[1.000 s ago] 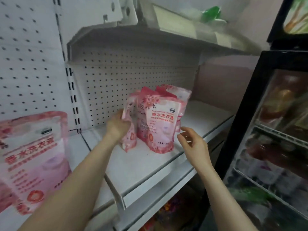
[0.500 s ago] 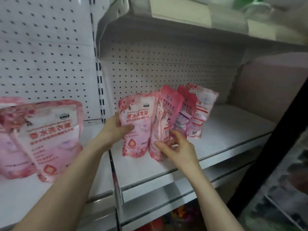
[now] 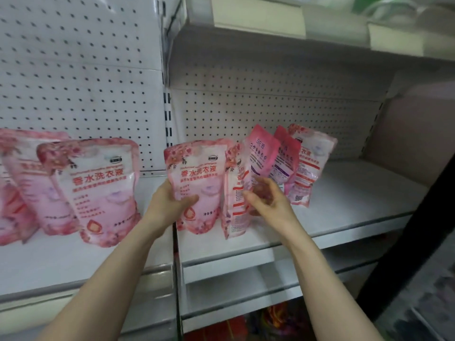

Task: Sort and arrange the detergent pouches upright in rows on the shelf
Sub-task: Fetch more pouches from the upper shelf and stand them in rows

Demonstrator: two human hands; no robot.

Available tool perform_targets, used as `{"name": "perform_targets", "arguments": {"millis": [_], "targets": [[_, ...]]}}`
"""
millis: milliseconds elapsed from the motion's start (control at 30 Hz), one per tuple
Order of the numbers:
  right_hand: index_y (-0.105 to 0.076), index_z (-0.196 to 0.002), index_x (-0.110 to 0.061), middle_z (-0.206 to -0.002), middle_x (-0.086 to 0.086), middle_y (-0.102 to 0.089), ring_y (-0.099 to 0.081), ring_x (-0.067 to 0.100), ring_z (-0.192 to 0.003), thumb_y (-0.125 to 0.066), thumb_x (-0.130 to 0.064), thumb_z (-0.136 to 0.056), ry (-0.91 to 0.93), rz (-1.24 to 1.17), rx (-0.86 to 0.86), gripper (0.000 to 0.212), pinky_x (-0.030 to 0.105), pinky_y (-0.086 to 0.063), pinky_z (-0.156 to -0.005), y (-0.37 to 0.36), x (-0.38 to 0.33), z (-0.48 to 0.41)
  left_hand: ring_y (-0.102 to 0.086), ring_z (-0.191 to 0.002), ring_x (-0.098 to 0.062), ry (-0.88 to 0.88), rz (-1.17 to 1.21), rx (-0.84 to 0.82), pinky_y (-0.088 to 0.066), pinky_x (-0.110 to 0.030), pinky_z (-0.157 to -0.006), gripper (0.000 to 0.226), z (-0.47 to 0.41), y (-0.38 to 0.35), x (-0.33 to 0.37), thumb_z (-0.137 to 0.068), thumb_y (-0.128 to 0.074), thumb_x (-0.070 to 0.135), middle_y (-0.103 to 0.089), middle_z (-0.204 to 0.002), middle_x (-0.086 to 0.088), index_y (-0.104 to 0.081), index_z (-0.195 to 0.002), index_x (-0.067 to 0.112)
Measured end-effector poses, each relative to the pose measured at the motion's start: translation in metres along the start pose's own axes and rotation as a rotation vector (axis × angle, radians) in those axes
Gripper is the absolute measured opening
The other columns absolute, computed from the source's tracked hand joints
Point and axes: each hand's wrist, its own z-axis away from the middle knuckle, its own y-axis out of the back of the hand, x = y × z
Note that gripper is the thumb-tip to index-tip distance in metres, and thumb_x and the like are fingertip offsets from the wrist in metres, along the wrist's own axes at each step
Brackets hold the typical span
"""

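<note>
At the left of the shelf [image 3: 73, 262], a cluster of pink pouches [image 3: 32, 183] leans back toward the pegboard [image 3: 73, 82]. The nearest pouch [image 3: 98, 193] stands in front of them and faces me: red Chinese lettering on a pale pink panel, floral border, a red emblem low on the front. A slotted white post [image 3: 168, 119] divides this bay from the next.

Just right of the post, the left hand [image 3: 170, 205] grips the held pouch [image 3: 199, 183] by its left edge, thumb across the front. This pouch has the same design and stands upright, its base at or just above the shelf board (I cannot tell which from my remote feed). Touching its right side is the side-on pouch [image 3: 235, 210], turned nearly edge-on to me. The right hand [image 3: 268, 205] pinches it, thumb in front and fingers curled behind. The two hands are apart, each clamped on its own pouch.

Behind the right hand, three leaning pouches [image 3: 285, 158] fan out, tilted to the right. Two show darker pink backs with small print, and the rightmost shows a pale front. The right hand hides part of their lower halves.

Farther right, a beige side wall [image 3: 406, 143] closes the bay, and a dark frame [image 3: 406, 242] cuts diagonally across the corner. Overhead, the upper shelf [image 3: 270, 38] carries pale boxes, blurred. Colourful goods [image 3: 270, 318] show beneath the lower shelf [image 3: 234, 289], too blurred to name.
</note>
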Motion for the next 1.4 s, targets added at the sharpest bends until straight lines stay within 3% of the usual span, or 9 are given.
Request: {"name": "perform_targets", "arguments": {"millis": [133,300,367,433,533,700,833,1067,1400], "targets": [[-0.034,-0.148,-0.03,-0.134,-0.018,-0.054,-0.054,0.008,-0.124,-0.065,-0.068,-0.077,-0.027,0.199,-0.096,0.087,0.039,-0.046,-0.107,-0.006,-0.011,-0.004,-0.071,-0.087,-0.017,-0.015,0.0,-0.01,-0.059,-0.038,-0.076,0.033,0.01,0.006,0.004,-0.081,-0.071,0.006,-0.072,-0.099,0.0,-0.059,-0.112,0.014],[-0.014,-0.156,-0.025,-0.155,0.0,-0.039,-0.042,0.023,-0.139,-0.053,-0.075,-0.079,0.042,0.463,0.058,0.099,0.047,-0.04,-0.111,-0.04,-0.016,0.008,-0.072,-0.09,-0.02,-0.008,0.065,0.031,-0.059,-0.041,-0.078,0.036,0.014,0.004,-0.003,-0.08,-0.074,0.009,-0.073,-0.102,-0.003,-0.062,-0.114,0.013],[-0.021,-0.152,-0.02,-0.153,0.003,-0.036,-0.041,0.025,-0.138,-0.064,-0.072,-0.073,0.085,0.57,0.136,0.104,0.048,-0.045,-0.104,-0.053,-0.017,0.011,-0.072,-0.09,-0.021,-0.005,0.092,0.049,-0.059,-0.039,-0.077,0.035,0.014,0.003,-0.005,-0.081,-0.073,0.009,-0.073,-0.104,-0.005,-0.063,-0.114,0.011],[-0.036,-0.142,-0.014,-0.141,0.008,-0.043,-0.051,0.03,-0.124,-0.071,-0.05,-0.077,0.161,0.609,0.221,0.082,0.046,-0.052,-0.091,-0.057,-0.011,0.007,-0.072,-0.091,-0.02,0.008,0.11,0.049,-0.058,-0.037,-0.077,0.033,0.015,0.003,-0.006,-0.082,-0.071,0.008,-0.073,-0.106,-0.005,-0.063,-0.114,0.011],[-0.049,-0.127,-0.017,-0.124,0.002,-0.058,-0.059,0.023,-0.111,-0.064,-0.013,-0.083,0.097,0.299,0.258,0.046,0.042,-0.051,-0.094,-0.047,-0.005,0.005,-0.071,-0.094,-0.018,0.013,0.098,0.031,-0.058,-0.041,-0.082,0.031,0.016,0.005,-0.006,-0.086,-0.068,0.011,-0.073,-0.107,0.0,-0.061,-0.116,0.015],[-0.045,-0.117,-0.033,-0.119,-0.01,-0.062,-0.061,0.011,-0.11,-0.061,-0.011,-0.09,0.152,-0.046,0.432,0.038,0.01,-0.047,-0.078,-0.025,0.003,0.018,-0.069,-0.097,-0.018,-0.013,0.098,0.086,-0.057,-0.044,-0.083,0.033,0.02,-0.002,-0.007,-0.088,-0.065,0.013,-0.071,-0.107,0.003,-0.055,-0.119,0.021],[-0.047,-0.126,-0.034,-0.12,-0.013,-0.065,-0.062,0.01,-0.109,-0.072,-0.044,-0.075,0.075,-0.022,0.347,0.058,0.028,-0.051,-0.086,-0.035,0.006,0.015,-0.068,-0.099,-0.02,-0.009,0.095,0.12,-0.056,-0.049,-0.085,0.036,0.023,-0.006,-0.003,-0.089,-0.063,0.013,-0.069,-0.111,0.001,-0.053,-0.123,0.02],[-0.069,-0.102,-0.031,-0.1,-0.012,-0.073,-0.07,0.011,-0.095,-0.076,-0.026,-0.083,0.033,-0.164,0.443,0.02,0.044,-0.057,-0.091,-0.016,-0.002,0.006,-0.07,-0.088,-0.019,-0.131,0.14,0.271,-0.059,-0.042,-0.074,0.033,0.061,-0.003,0.026,-0.089,-0.064,0.011,-0.071,-0.103,-0.002,-0.052,-0.119,0.017],[-0.064,-0.119,-0.021,-0.11,-0.006,-0.074,-0.072,0.007,-0.097,-0.075,-0.011,-0.085,0.019,-0.501,0.138,0.037,0.025,-0.058,-0.078,-0.068,-0.038,0.079,-0.072,-0.084,-0.016,-0.031,0.324,0.469,-0.059,-0.03,-0.066,0.03,0.187,0.059,0.005,-0.088,-0.062,0.002,-0.071,-0.103,-0.007,-0.053,-0.116,0.012]]}}
